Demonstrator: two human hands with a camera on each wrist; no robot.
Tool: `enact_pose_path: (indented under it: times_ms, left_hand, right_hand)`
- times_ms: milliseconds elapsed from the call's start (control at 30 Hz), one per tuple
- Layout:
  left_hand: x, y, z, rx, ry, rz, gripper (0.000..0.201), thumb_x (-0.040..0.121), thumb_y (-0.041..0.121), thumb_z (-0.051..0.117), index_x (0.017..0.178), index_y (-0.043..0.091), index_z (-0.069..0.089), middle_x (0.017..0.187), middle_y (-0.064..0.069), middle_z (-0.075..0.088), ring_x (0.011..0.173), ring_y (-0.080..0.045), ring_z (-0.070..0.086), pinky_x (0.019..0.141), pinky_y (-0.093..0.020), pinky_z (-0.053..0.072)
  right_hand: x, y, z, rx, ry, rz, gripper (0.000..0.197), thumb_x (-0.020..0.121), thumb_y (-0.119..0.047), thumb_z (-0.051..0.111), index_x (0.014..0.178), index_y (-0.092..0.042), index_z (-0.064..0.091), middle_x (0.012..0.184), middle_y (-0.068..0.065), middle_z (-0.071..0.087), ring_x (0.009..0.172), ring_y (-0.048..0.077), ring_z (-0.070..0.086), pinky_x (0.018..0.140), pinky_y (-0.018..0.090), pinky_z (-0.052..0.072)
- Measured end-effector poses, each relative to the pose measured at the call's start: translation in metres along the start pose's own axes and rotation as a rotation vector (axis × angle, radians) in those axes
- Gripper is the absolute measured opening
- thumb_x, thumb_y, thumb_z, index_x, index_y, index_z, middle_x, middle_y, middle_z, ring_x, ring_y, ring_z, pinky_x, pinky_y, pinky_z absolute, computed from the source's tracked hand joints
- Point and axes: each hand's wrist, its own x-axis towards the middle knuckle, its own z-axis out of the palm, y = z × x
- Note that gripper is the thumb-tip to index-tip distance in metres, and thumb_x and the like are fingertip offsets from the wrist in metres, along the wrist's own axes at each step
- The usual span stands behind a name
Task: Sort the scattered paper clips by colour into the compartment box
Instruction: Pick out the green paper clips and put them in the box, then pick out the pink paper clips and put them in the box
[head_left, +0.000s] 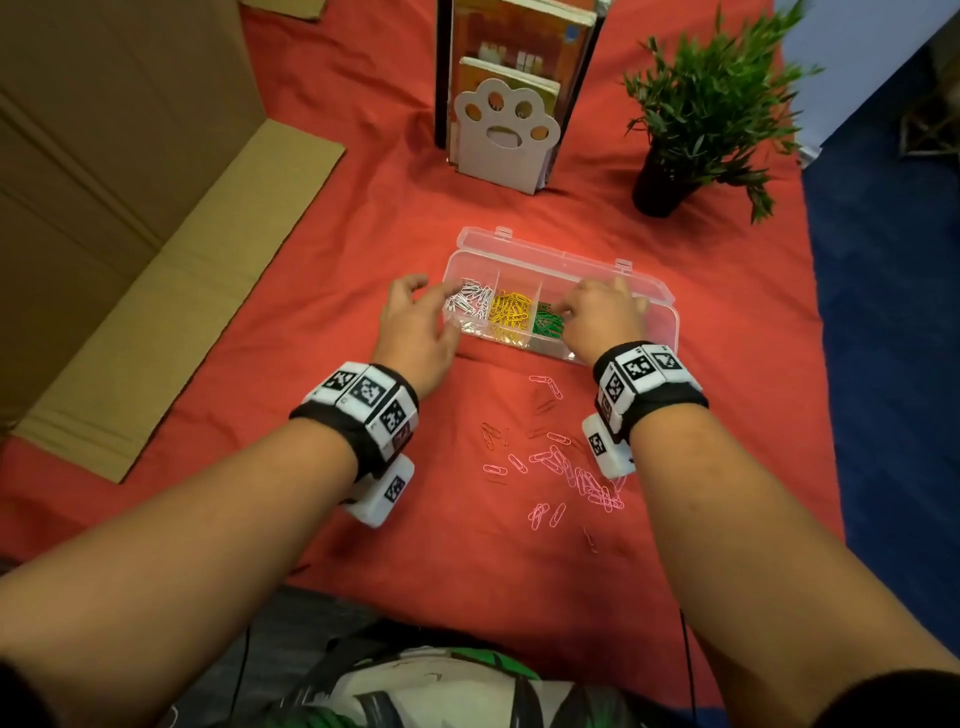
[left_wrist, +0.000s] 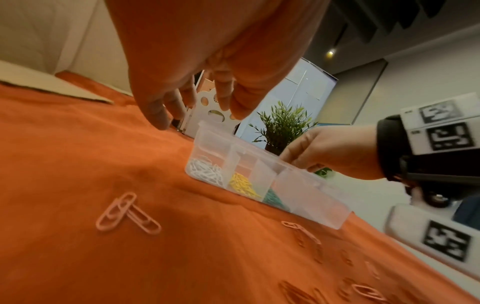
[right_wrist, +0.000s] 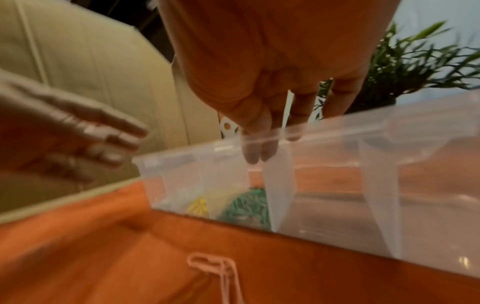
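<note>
The clear compartment box (head_left: 660, 296) lies open on the red cloth. From its left end, its compartments hold white clips (head_left: 470, 301), yellow clips (head_left: 511, 312) and green clips (head_left: 548, 322). Several pink clips (head_left: 571, 467) lie scattered on the cloth in front of it. My left hand (head_left: 421, 312) hovers at the box's left end, fingers hanging loose and holding nothing (left_wrist: 197, 107). My right hand (head_left: 597, 312) reaches over the box; its straight fingers (right_wrist: 257, 152) point down past the rim by the divider right of the green clips. No clip shows between them.
A flattened cardboard box (head_left: 156, 260) covers the left of the table. A white paw-shaped bookend with books (head_left: 504, 130) stands behind the box, and a potted plant (head_left: 696, 119) stands at the back right. The cloth ends at the right, over blue floor (head_left: 893, 364).
</note>
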Motion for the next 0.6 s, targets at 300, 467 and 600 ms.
enact_pose_path:
  times_ms: [300,467,600]
  left_hand:
    - [0.029,-0.008,0.005,0.13,-0.202,0.021,0.027,0.091,0.019,0.049,0.111,0.009,0.065,0.127,-0.014,0.053,0.115,-0.028,0.052,0.095,-0.026,0.038]
    - [0.028,-0.005,0.004,0.146,-0.189,0.016,0.028,0.091,0.02,0.048,0.111,0.008,0.065,0.132,-0.016,0.05,0.119,-0.029,0.05,0.097,-0.027,0.037]
    - [0.027,-0.003,0.004,0.138,-0.185,0.004,0.028,0.091,0.019,0.048,0.111,0.007,0.065,0.131,-0.017,0.051,0.119,-0.029,0.05,0.095,-0.026,0.036]
  right_hand:
    - [0.004,-0.012,0.004,-0.115,-0.226,0.067,0.047,0.081,-0.004,0.043,0.111,-0.034,0.063,0.119,-0.004,0.053,0.119,0.027,0.03,0.098,0.049,0.024]
    - [0.007,-0.012,0.005,-0.049,-0.203,0.083,0.049,0.079,-0.003,0.043,0.113,-0.032,0.063,0.122,-0.004,0.051,0.12,0.025,0.032,0.096,0.046,0.024]
    - [0.001,-0.004,0.005,0.118,-0.051,0.138,0.05,0.078,0.001,0.045,0.109,-0.033,0.065,0.12,-0.006,0.053,0.12,0.023,0.035,0.089,0.04,0.024]
